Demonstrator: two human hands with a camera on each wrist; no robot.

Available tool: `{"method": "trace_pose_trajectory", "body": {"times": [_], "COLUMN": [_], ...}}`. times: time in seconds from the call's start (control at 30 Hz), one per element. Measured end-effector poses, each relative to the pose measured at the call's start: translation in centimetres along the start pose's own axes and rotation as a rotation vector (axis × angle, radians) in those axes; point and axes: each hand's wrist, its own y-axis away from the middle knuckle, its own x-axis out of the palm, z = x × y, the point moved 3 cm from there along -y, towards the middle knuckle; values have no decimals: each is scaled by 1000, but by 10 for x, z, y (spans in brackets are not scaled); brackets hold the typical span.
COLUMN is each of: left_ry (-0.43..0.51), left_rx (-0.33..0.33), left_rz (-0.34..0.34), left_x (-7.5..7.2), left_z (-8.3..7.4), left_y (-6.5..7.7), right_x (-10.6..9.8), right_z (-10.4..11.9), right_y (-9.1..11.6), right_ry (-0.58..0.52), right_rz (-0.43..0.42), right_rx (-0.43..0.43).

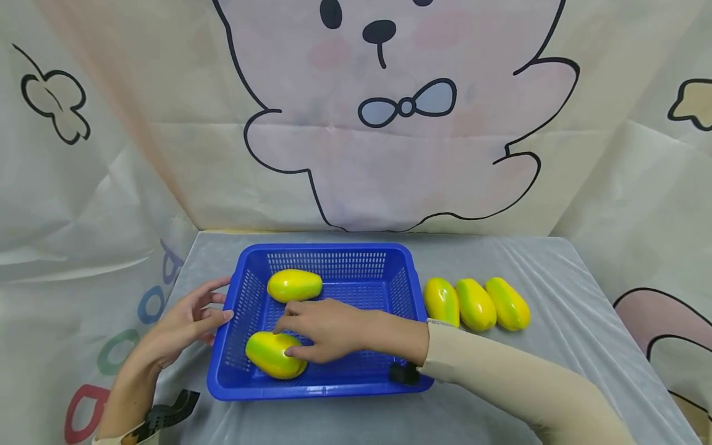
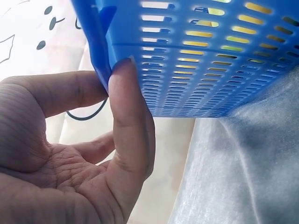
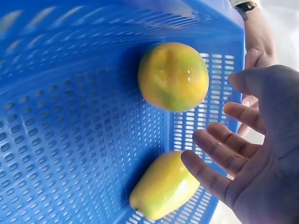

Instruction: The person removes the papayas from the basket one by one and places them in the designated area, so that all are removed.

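Note:
A blue plastic basket (image 1: 356, 391) with slotted walls stands on the grey cloth. My left hand (image 1: 180, 324) pinches its left rim; in the left wrist view the thumb and fingers (image 2: 125, 93) meet at the blue edge. Inside the basket a yellow-green papaya (image 1: 269, 355) lies near the front left, and another papaya (image 1: 295, 285) lies farther back. My right hand (image 1: 328, 327) is over the basket, just above the front papaya. The right wrist view shows its fingers (image 3: 219, 149) spread and relaxed, with nothing between them and both papayas beside them.
To the right of the basket, three more papayas, a left one (image 1: 442, 301), a middle one (image 1: 475, 305) and a right one (image 1: 507, 303), lie side by side on the grey cloth (image 1: 567, 334). A printed curtain (image 1: 400, 167) rises behind the table.

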Motion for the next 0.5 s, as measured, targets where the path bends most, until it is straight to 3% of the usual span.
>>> {"method": "trace_pose_trajectory", "body": {"times": [0.5], "left_ry": [49], "left_rx": [45], "left_rz": [38], "left_x": [-2], "left_z": [1], "left_y": [-2], "right_x": [3], "right_z": [9], "right_y": [-36], "right_ry": [101], "right_rz": [167], "right_rx": [37]}}
